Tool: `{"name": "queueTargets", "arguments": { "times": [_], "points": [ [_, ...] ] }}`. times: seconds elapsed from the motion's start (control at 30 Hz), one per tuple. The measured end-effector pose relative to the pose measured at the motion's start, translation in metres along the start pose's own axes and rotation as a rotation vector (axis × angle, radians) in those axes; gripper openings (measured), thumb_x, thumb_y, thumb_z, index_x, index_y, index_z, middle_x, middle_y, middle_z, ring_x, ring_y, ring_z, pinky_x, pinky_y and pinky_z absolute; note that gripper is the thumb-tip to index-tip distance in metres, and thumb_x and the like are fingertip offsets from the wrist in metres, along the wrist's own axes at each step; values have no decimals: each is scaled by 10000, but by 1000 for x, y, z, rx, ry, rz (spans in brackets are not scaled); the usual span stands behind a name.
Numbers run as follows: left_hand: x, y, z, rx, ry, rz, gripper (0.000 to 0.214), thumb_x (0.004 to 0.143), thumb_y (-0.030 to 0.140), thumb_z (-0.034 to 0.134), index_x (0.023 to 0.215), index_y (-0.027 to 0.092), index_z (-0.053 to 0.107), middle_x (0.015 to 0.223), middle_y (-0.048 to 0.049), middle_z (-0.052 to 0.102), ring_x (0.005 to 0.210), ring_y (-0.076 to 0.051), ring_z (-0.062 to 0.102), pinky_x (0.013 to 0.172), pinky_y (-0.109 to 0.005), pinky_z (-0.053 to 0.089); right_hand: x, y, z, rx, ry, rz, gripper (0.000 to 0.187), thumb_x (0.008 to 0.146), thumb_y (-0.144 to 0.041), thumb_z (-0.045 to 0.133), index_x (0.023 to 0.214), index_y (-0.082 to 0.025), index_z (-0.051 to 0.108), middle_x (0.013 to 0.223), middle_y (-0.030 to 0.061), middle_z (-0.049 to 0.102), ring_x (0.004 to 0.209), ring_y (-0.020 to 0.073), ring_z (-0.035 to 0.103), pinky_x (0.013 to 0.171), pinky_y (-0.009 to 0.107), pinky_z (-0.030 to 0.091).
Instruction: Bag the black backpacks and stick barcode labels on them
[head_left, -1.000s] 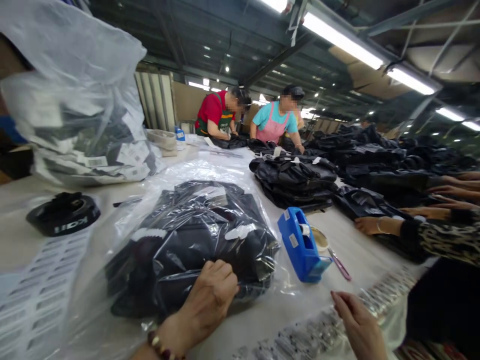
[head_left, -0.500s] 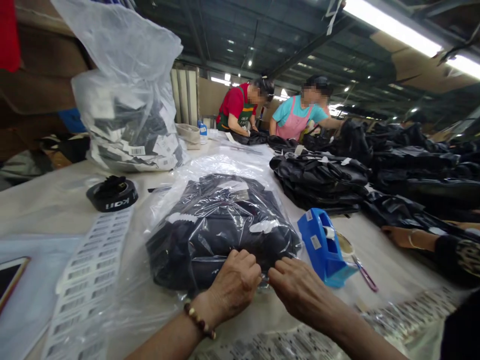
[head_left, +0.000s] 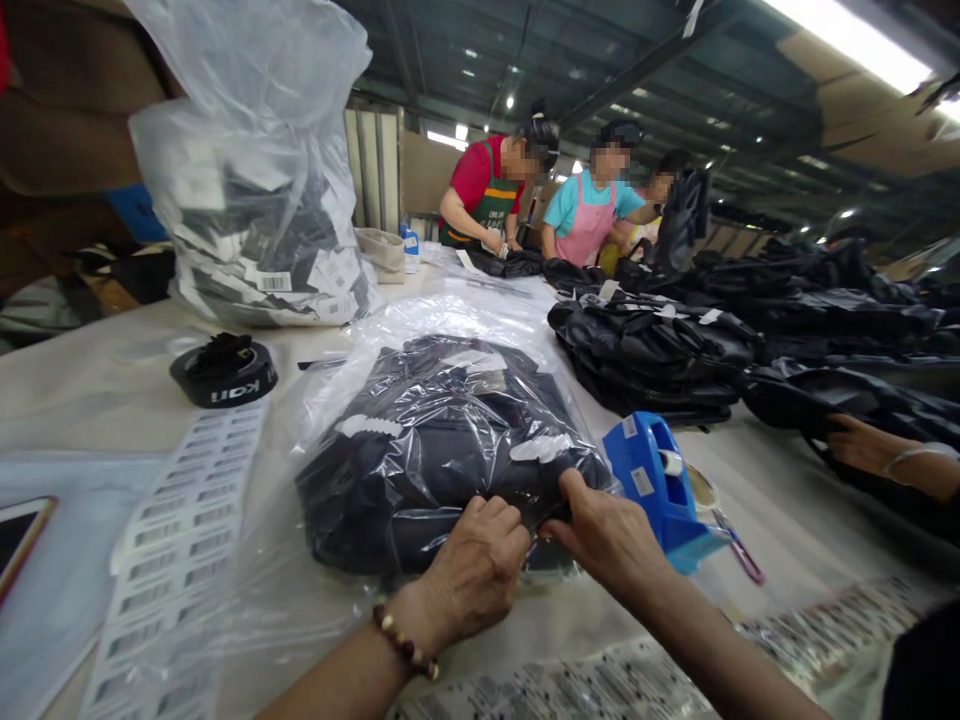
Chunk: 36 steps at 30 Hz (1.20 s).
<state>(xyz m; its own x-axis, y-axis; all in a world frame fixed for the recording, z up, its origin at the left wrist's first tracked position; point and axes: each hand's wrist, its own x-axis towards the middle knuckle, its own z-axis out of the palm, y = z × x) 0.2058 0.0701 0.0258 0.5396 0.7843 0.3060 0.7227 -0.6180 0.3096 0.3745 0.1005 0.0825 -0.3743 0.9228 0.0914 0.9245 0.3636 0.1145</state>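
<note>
**Head view.** The landmark was the blue tape dispenser (head_left: 660, 490) on the table (head_left: 90, 400).

- **Bag:** The clear bag (head_left: 442, 440) lay flat just left of the dispenser, with a folded dark garment inside.
- **Hands:** Both hands met at the bag's near edge, left of the dispenser and nearer the camera.
  - The left hand (head_left: 476, 565) was curled, fingers closed on the film, with a beaded bracelet (head_left: 405, 645) round its wrist.
  - The right hand (head_left: 604, 540), just beside the dispenser's base, pinched the same edge between thumb and fingers.
- **Left of the dispenser:** A sheet of barcode labels (head_left: 187, 520) lay further left, and a black roll (head_left: 223, 372) lay beyond the sheet. A large sack of tagged items (head_left: 255, 200) stood far to the left and behind.
- **Behind the dispenser:** A stack of dark garments (head_left: 652, 350) sat there, and 3 people (head_left: 491, 195) worked well behind it.
- **Right of the dispenser:** A pink-handled tool (head_left: 739, 550) lay just to the right. Further right, a co-worker's hand (head_left: 862, 445) rested on dark fabric.
</note>
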Motion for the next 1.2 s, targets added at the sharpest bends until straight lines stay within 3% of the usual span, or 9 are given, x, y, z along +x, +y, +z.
{"name": "queueTargets", "arguments": {
  "times": [0.1,0.2,0.3,0.43,0.67,0.8,0.93,1.03,1.2],
  "points": [
    [0,-1,1,3,11,-3,119,843,109,465,747,169,502,833,-29,548,808,-186,459,741,-354,375,-14,9,7,115,285,-34,112,807,-250,563,805,-215,457,583,-41,573,489,131,560,447,235,281],
    [1,0,0,21,17,-3,115,848,134,464,744,171,498,830,-28,547,816,-187,461,749,-352,384,-35,1,21,291,516,-168,41,876,-193,471,843,-213,484,671,-13,563,584,112,562,529,217,406],
    [2,4,-5,53,-20,6,76,830,140,484,763,171,502,839,-31,550,826,-194,466,764,-357,399,-48,-17,43,367,530,-298,158,880,-145,421,1001,-181,517,852,58,607,791,146,596,690,229,493],
    [-14,11,-19,166,-28,48,50,843,164,474,875,157,512,890,-49,548,849,-212,468,775,-366,428,-50,-30,69,235,609,-302,262,888,-191,370,1087,-123,526,952,125,590,869,208,573,721,314,525],
    [-104,-10,-42,482,92,23,240,839,57,378,991,127,550,1172,-103,553,1082,-244,454,958,-428,352,-49,-24,82,210,624,-314,300,913,-252,373,1148,-118,503,994,139,568,902,230,551,747,350,516],
    [-141,-33,-56,593,179,18,271,853,5,349,920,120,585,1160,-106,575,1111,-231,465,987,-419,336,-49,-25,82,226,640,-305,300,917,-268,370,1142,-129,512,975,134,574,892,232,554,744,350,509],
    [-149,-48,-74,572,207,24,254,871,7,365,829,128,584,1042,-83,619,1028,-204,510,954,-394,372,-47,-25,81,248,670,-300,307,923,-292,364,1148,-154,520,962,120,585,872,226,562,744,348,499],
    [-143,-57,-89,439,167,-6,294,898,33,319,771,162,551,958,-30,638,921,-152,545,956,-375,335,-46,-23,83,239,679,-313,310,923,-291,374,1143,-134,524,958,122,584,871,222,563,755,345,491],
    [-133,-78,-106,297,-57,-171,253,936,211,389,733,182,537,742,10,607,735,-148,550,786,-337,364,-46,-18,88,256,668,-313,310,924,-299,387,1134,-125,534,965,123,578,880,217,559,759,336,487]
  ]
}}
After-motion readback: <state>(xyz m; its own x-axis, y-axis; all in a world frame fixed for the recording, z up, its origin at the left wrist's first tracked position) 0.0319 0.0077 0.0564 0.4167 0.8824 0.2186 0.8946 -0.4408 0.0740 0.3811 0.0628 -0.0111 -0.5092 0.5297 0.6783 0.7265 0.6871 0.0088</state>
